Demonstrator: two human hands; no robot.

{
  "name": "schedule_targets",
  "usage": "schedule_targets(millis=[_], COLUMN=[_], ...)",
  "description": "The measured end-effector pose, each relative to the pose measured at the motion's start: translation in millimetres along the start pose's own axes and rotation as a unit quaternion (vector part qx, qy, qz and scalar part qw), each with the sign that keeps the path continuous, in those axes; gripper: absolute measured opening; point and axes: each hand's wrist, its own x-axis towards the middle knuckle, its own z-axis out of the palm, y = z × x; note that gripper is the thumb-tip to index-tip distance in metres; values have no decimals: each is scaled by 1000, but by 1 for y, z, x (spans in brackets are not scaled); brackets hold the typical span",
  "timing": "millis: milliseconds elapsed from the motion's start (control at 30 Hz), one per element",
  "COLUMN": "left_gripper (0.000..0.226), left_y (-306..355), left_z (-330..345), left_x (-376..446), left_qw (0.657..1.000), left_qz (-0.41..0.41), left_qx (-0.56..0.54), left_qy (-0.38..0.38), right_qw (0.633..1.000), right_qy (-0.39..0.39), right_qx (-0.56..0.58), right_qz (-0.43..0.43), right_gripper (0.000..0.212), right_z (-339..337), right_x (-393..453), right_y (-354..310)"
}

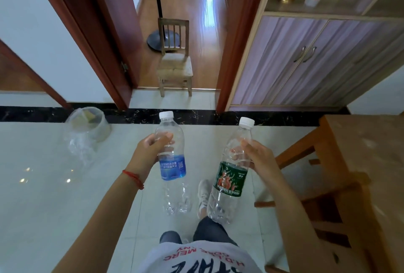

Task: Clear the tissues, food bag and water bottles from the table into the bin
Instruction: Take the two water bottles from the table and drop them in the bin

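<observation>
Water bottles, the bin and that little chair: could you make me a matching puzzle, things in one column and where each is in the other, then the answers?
Things:
1. blue-label bottle
2. green-label bottle
3. bin
4. small wooden chair

Places:
A. standing in the doorway
B. held in the right hand
C. on the floor by the wall, lined with a clear bag
D. held in the left hand

Pairs: 1-D, 2-B, 3-C, 4-A

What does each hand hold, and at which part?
Left hand holds the blue-label bottle by its upper body, above the label. Right hand holds the green-label bottle likewise.
</observation>
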Motion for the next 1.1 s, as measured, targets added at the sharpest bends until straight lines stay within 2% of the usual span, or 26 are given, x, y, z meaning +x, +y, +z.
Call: schedule_targets(millis=[233, 533, 633, 700, 767, 933, 1033, 1100], left_gripper=[22, 38, 29, 15, 12, 50, 38, 40], left_y=[58, 123, 141, 154, 167, 199, 218, 229], left_z=[45, 87, 97, 105, 112, 129, 142, 151], left_x=[128, 249, 284, 308, 333, 393, 428, 447], left_qw=[1000, 999, 998, 997, 995, 984, 975, 966], left_qz=[0, -6, -9, -5, 0, -6, -11, -15], left_qx=[4, 17, 20, 19, 26, 54, 71, 86], left_qy=[-31, -41, -57, -76, -99, -172, -212, -242], right_qw=[1000, 1000, 999, 999, 997, 988, 981, 976], right_qy=[12, 16, 27, 41, 62, 127, 155, 175], right_qx=[19, 17, 22, 21, 35, 82, 111, 125], right_qz=[-7, -8, 2, 3, 4, 26, 28, 27], right_gripper=[9, 9, 7, 8, 9, 10, 20, 22], right_z=[-31, -61, -63, -66, -69, -70, -69, -67], right_x=[128, 240, 270, 288, 307, 354, 373, 381], right_y=[-55, -119, -129, -135, -142, -152, -159, -165])
